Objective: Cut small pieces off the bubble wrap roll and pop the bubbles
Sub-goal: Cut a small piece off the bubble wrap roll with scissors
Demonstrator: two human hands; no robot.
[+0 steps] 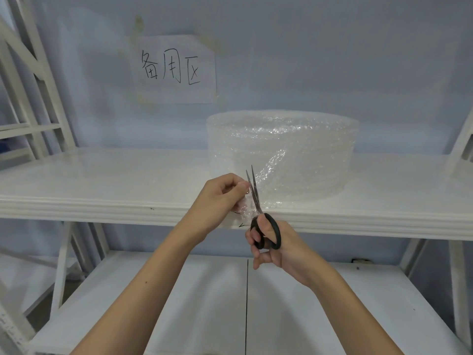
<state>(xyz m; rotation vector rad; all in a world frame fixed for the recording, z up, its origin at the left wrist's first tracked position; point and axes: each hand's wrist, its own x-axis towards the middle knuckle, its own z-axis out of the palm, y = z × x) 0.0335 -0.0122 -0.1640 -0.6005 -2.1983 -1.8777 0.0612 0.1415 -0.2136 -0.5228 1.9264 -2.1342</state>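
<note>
Right hand (275,248): closed around the black handles of a pair of scissors (258,213), fingers through the loops, held just in front of the front edge of the upper shelf (102,180). Blades point up and slightly away, a little parted, with the loose flap of bubble wrap between them.

Left hand (222,194): pinching the free end of the bubble wrap (244,204) between thumb and fingers, directly left of the blades and touching the same flap. The pinched piece is crumpled and hangs over the shelf's front edge.

Bubble wrap roll (284,152): large clear roll, standing on its flat end on the upper shelf, right of centre and close to the front edge. It sits just behind and above both hands; the flap being cut comes off its lower front left side.

Upper shelf: white, glossy, with a moulded front edge.

Lower shelf (179,303): white, beneath both forearms, with a thin dark line running front to back under the right hand.

Paper sign (176,70): white sheet with handwritten black characters, stuck to the pale blue back wall (332,60), above and left of the roll.

Frame posts (33,80): white metal uprights and braces at the left and right sides.
</note>
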